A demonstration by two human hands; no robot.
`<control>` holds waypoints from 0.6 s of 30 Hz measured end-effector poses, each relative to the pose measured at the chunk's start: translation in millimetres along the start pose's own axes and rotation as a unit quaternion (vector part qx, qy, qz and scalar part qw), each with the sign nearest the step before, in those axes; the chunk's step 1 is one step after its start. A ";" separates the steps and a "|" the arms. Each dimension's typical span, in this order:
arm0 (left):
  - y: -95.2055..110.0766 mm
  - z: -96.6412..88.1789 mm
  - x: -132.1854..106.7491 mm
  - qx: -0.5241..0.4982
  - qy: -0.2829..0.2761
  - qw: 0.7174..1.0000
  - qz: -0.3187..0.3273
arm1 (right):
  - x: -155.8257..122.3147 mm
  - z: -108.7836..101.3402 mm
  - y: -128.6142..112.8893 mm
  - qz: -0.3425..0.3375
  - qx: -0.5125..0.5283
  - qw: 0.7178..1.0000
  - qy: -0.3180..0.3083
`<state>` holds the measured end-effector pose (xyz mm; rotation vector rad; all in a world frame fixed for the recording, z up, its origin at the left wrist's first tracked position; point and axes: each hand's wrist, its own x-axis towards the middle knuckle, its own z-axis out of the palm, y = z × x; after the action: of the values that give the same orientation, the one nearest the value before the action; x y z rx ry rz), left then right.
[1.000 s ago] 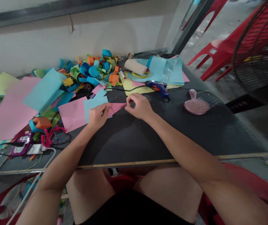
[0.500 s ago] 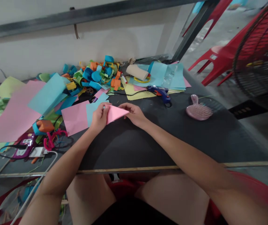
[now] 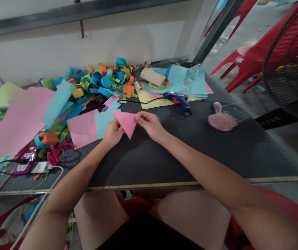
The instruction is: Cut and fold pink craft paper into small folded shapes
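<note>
We had bright, plain pink on our triangle, paler pink on the small sheet and the big sheet, light blue on the card, and dark grey on the table with its tan edge. We saw blue, orange, green and yellow mixed in the scraps, blue with orange on the glue gun, beige on the roll, and pale pink on the brush. We also noted purple with white on the gadget, magenta on the wire, white on the cable, and red on the chair.
</note>
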<state>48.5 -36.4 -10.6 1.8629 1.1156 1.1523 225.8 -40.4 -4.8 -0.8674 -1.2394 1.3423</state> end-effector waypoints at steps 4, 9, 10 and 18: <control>3.8 -9.7 5.0 -0.034 0.102 0.994 -0.004 | 4.4 -12.2 -4.2 -0.036 -0.065 0.992 0.102; 18.3 -24.2 2.9 0.122 0.131 0.976 0.127 | -6.1 -17.7 -25.8 -0.195 -0.301 0.932 0.059; 20.3 -24.1 1.7 0.171 0.104 0.967 0.157 | -8.9 -16.1 -28.5 -0.229 -0.337 0.912 0.037; 19.9 -7.5 -3.1 0.282 0.129 0.901 0.303 | -13.6 -6.6 -23.4 -0.343 -0.403 0.847 0.054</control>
<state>47.2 -46.6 8.2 2.7010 1.1207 1.5687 239.7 -54.8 14.7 -0.8941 -1.8250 0.1561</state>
